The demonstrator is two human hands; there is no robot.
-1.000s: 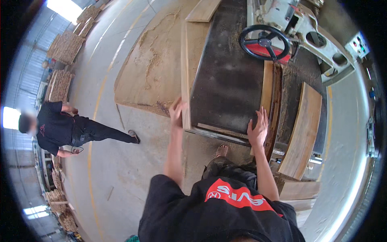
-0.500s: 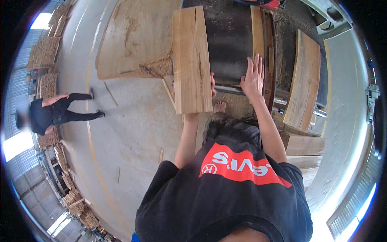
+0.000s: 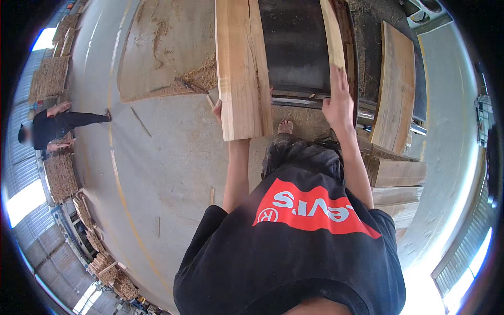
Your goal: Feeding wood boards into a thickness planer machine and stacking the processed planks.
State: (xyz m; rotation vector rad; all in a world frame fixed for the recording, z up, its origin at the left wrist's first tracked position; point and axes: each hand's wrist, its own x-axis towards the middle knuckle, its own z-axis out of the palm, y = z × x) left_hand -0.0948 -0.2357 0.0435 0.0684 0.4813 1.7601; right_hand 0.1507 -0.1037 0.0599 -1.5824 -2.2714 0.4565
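A long pale wooden board (image 3: pixel 237 73) with a dark crack along its grain reaches from the far edge toward me. My left hand (image 3: pixel 217 111) supports it from underneath, closed around its near part; the thumb shows at the left edge, and the palm is hidden. To the right, a narrow wooden strip (image 3: pixel 332 34) lies along the side of a dark, flat machine bed (image 3: pixel 294 50). My right hand (image 3: pixel 338 102) rests at the near end of this strip with its fingers stretched forward along it.
Right of the bed lies another wide board (image 3: pixel 395 84), with stacked timber (image 3: pixel 400 174) nearer me. A large sawdust-strewn sheet (image 3: pixel 163 58) is at the left. Farther left, another person (image 3: pixel 50 128) walks near stacks of wood (image 3: pixel 50 79). Thin offcuts (image 3: pixel 140 122) lie on the floor.
The cracked board has shifted slightly left and toward me, and more of its length shows. My right hand has come nearer me and slightly right. The other person has moved farther left.
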